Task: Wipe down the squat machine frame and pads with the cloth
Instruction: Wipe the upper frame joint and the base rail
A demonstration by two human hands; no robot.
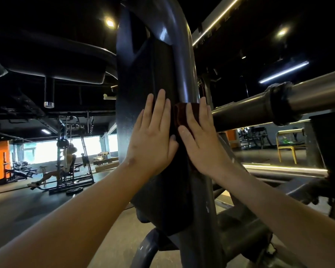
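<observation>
- Your left hand lies flat on the black pad of the squat machine. All its fingers are straight and close together. It grasps nothing and only presses on the pad surface.
- Your right hand is also flat and released, with the fingers straight and pointing up. Its palm and fingers press the cloth against the grey frame tube.
- The cloth is dark reddish brown. Most of it is under your right hand, and a folded part shows just beside your right index finger, between both hands.
- The thumbs of your two hands are almost touching, at the border between the pad and the frame tube.
- To the right of your right hand, a thick steel bar with a black collar goes away from the frame tube.
- Far behind your right hand stands a yellow chair.
- Far beyond your left hand, another person sits on a machine.
</observation>
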